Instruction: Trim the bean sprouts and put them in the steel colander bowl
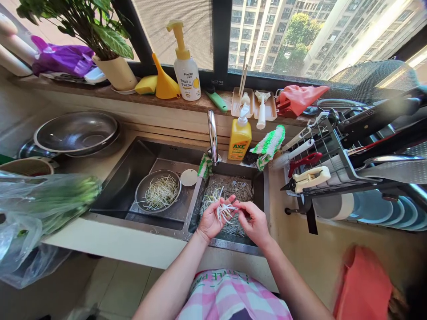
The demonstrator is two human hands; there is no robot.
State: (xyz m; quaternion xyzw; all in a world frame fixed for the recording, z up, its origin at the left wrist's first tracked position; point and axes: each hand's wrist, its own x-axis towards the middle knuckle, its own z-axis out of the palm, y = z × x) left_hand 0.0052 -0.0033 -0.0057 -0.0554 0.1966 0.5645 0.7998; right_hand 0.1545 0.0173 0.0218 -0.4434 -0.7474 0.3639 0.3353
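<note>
Above the right sink basin, my left hand [212, 218] holds a small bunch of white bean sprouts [225, 211] across its palm and fingers. My right hand [252, 221] is beside it, thumb and index finger pinched at the right end of the bunch; what it grips is too small to name. Below both hands, many sprouts [242, 189] fill the right basin. In the left basin, a round metal bowl [137, 195] contains more sprouts [162, 192], with a pale round disc [188, 177] to its right.
The faucet [212, 133] and yellow soap bottle [240, 140] stand behind the basins. A dish rack [340, 155] is at the right. Bagged greens [66, 195] lie left, below a wide pan [76, 133]. A red cloth [363, 284] is at lower right.
</note>
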